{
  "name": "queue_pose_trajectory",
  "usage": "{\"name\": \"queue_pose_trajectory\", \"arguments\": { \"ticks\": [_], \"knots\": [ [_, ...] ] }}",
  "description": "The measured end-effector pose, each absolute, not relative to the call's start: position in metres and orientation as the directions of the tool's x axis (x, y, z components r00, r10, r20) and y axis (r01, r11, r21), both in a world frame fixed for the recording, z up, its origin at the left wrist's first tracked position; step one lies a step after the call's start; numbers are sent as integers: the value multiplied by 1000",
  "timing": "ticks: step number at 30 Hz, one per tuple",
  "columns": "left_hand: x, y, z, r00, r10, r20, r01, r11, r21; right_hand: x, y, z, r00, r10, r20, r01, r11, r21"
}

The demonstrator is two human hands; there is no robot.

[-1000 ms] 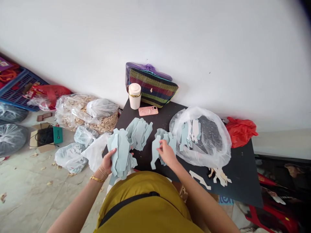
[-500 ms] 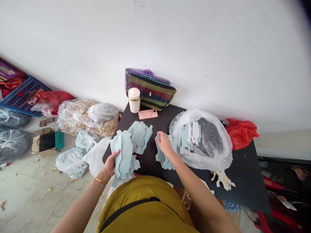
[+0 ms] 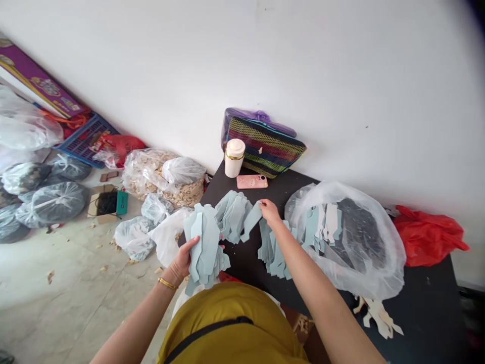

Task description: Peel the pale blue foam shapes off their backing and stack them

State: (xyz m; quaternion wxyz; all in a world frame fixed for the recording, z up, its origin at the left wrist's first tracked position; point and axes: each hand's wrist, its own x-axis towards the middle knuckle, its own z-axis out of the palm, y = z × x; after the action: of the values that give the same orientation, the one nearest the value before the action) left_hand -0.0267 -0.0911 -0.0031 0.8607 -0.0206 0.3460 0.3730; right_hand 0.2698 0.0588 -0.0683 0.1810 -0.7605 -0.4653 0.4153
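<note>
My left hand (image 3: 186,253) is closed around a thick bundle of pale blue cut-out pieces (image 3: 206,242), thin, flat and wavy-edged, at the table's near left edge. Between the fingertips of my right hand (image 3: 269,211) is the top of a single pale blue piece (image 3: 250,221), which hangs slanting down to the left. Just left of that piece, a fanned pile of the same pieces (image 3: 232,215) lies on the dark table. Another row of pieces (image 3: 271,247) lies below my right hand, partly hidden by my forearm.
A clear plastic bag (image 3: 364,273) with blue and white pieces stands open on the black table (image 3: 428,313), beside a red bag (image 3: 428,237). At the back are a white cup (image 3: 234,159), a pink phone (image 3: 252,181) and a striped pouch (image 3: 265,149). Filled bags (image 3: 162,177) crowd the floor at left.
My right hand has lifted one piece from the right-hand row and moved it left toward the fanned pile. My left hand keeps its bundle. The whole view has turned left.
</note>
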Motion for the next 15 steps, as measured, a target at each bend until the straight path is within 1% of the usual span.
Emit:
{"name": "queue_pose_trajectory", "arguments": {
  "ticks": [3, 6, 8, 10, 12, 14, 15],
  "knots": [
    [-32, -92, -3, 467, 633, -617, -655, 717, 239, 270, 43, -54, 125, 884, -451, 539, -442, -717],
    [-34, -90, -5, 442, 626, -643, -653, 716, 248, 251, 38, -47, 46, 901, -431, 516, -391, -763],
    [-33, -89, -6, 435, 611, -661, -646, 723, 244, 234, 41, -45, 45, 912, -407, 505, -373, -778],
    [-31, -87, -6, 415, 591, -692, -638, 731, 242, 221, 43, -42, 84, 922, -379, 503, -367, -782],
    [-27, -84, -6, 367, 569, -736, -629, 735, 254, 217, 37, -37, 122, 940, -319, 522, -334, -785],
    [-22, -82, -5, 336, 572, -748, -630, 727, 274, 216, 21, -29, 96, 961, -260, 546, -270, -793],
    [-19, -80, -4, 337, 582, -740, -630, 723, 282, 215, 10, -24, 52, 964, -259, 545, -245, -802]
  ]
}}
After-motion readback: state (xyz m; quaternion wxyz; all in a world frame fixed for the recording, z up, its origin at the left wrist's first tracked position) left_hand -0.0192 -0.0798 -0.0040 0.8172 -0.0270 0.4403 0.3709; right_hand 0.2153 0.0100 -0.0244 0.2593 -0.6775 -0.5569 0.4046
